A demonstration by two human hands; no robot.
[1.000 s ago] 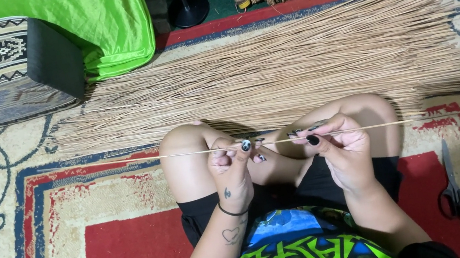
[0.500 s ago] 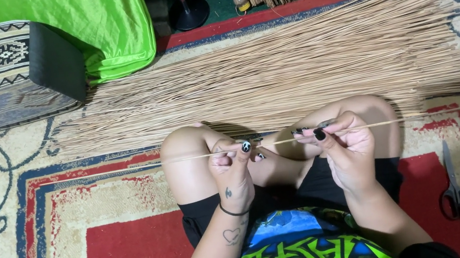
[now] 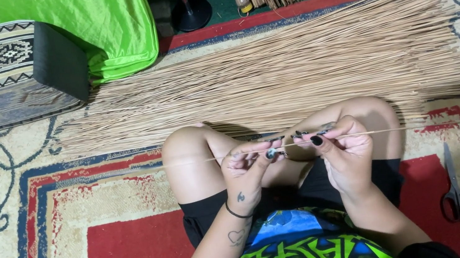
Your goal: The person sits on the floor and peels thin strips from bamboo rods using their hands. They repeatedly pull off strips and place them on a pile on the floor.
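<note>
where sticks [image 3: 271, 74] lie, patterned rug [image 3: 35, 201]

Thin tan stick [image 3: 431, 125], horiz., level above knees

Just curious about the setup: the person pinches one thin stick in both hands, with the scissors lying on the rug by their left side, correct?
Not quite. The head view shows the scissors on the rug by their right side. The rest holds: the left hand and right hand both pinch one thin stick.
</note>
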